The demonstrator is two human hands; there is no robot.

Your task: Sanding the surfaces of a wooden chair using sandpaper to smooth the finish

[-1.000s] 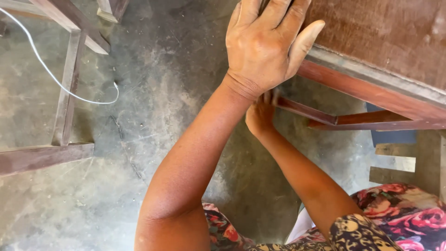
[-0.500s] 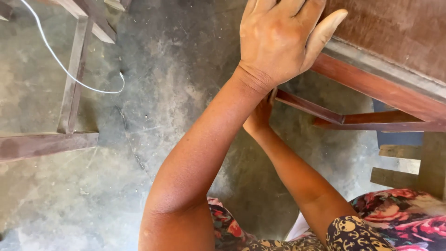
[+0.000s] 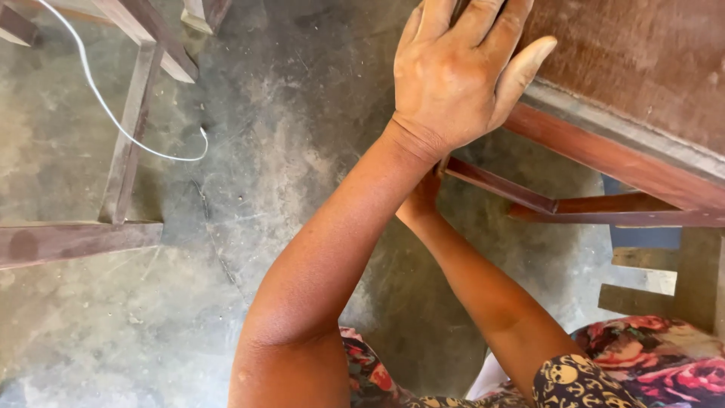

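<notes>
Now the left hand [image 3: 461,72] lies flat, fingers together, on the brown wooden table [image 3: 642,68]; beneath it, the right hand [image 3: 423,198] has slid further under, its grip hidden, at the red stretcher rail [image 3: 502,187].

The left hand [image 3: 461,72] hides most of the right hand [image 3: 423,198]; its own fingertips run past the top edge.
</notes>
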